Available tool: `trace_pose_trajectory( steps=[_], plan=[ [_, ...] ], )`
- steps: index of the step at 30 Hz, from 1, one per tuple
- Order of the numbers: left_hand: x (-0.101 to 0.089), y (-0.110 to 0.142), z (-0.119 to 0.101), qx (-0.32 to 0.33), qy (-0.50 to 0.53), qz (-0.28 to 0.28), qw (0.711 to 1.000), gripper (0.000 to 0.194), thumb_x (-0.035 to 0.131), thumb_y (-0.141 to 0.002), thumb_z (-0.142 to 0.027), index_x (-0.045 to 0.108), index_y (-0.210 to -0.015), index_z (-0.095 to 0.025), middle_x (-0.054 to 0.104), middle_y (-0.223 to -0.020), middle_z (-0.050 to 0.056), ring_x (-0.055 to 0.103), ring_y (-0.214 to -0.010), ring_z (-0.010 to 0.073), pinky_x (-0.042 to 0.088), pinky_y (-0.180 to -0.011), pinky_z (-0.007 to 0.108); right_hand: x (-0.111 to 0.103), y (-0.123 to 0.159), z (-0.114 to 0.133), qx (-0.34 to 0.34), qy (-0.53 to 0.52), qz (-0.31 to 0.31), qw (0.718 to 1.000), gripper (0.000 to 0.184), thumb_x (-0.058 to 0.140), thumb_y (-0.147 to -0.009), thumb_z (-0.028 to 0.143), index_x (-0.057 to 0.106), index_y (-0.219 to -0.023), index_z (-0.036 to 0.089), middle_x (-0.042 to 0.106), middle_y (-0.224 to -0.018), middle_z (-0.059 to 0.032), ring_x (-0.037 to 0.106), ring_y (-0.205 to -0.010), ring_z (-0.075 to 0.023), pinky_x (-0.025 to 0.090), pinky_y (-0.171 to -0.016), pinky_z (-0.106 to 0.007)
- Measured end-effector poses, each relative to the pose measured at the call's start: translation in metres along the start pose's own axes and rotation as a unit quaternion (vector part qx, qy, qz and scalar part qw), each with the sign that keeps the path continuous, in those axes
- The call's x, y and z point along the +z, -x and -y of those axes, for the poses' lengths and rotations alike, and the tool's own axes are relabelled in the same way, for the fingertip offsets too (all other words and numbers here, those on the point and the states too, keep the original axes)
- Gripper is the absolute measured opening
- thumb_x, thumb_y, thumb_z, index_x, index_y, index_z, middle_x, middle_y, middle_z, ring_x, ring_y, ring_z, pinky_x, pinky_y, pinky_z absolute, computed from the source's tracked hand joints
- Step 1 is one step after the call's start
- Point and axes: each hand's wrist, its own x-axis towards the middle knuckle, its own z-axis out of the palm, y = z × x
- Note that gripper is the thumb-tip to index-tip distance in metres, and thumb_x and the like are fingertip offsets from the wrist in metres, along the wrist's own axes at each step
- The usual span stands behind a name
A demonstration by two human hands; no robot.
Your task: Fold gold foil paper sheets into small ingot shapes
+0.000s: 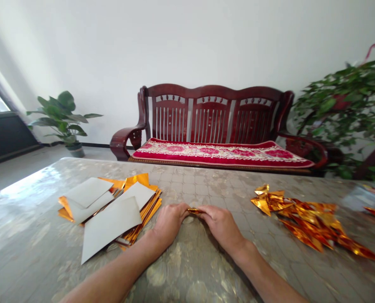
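Note:
Between both hands, at the middle of the table, is a small piece of folded gold foil paper (192, 210), mostly covered by fingers. My left hand (171, 219) is closed on its left end, and my right hand (220, 223) pinches the right end. Left of my hands lies a loose stack of foil paper sheets (143, 216), several turned with the pale backing (111, 225) up. A heap of folded gold foil pieces (313, 219) rests to the right, apart from my right hand.
A patterned cover lies over the table (193, 269). Clear plastic (360, 195) sits at its right edge. Beyond the table stands a dark red wooden bench (211, 118) with a red floral seat cover (219, 152). Potted plants (62, 115) flank the bench.

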Motion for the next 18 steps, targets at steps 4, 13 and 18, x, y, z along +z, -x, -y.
trace_pose_trajectory(
  steps=[4, 13, 18],
  plan=[
    [-0.0021, -0.0011, -0.0026, 0.006, -0.036, 0.016, 0.999, 0.022, 0.05, -0.096, -0.027, 0.071, -0.094, -0.022, 0.074, -0.089, 0.007, 0.069, -0.085, 0.0193, 0.046, -0.074, 0.025, -0.0021, -0.0017, -0.0001, 0.001, 0.063, 0.0, 0.998, 0.023, 0.052, -0.094, 0.021, 0.073, -0.101, 0.027, 0.076, -0.096, -0.0004, 0.071, -0.088, -0.0181, 0.052, -0.078, -0.026],
    [-0.005, -0.0026, -0.0001, 0.035, -0.087, 0.014, 0.995, 0.023, 0.048, -0.097, -0.027, 0.071, -0.098, -0.024, 0.073, -0.089, 0.006, 0.068, -0.085, 0.02, 0.046, -0.072, 0.025, -0.0065, -0.0014, -0.0035, -0.004, 0.2, 0.012, 0.98, 0.016, 0.058, -0.093, 0.022, 0.074, -0.091, 0.026, 0.073, -0.079, -0.0027, 0.067, -0.074, -0.0189, 0.043, -0.059, -0.024],
    [-0.007, -0.0003, 0.0033, 0.036, -0.132, 0.009, 0.991, 0.023, 0.048, -0.098, -0.029, 0.07, -0.095, -0.022, 0.071, -0.089, 0.007, 0.067, -0.086, 0.0208, 0.046, -0.07, 0.026, -0.0051, -0.0011, -0.003, -0.016, 0.175, 0.025, 0.984, 0.022, 0.055, -0.095, 0.026, 0.073, -0.084, 0.023, 0.072, -0.078, -0.0036, 0.067, -0.077, -0.0192, 0.045, -0.063, -0.025]
  ],
)
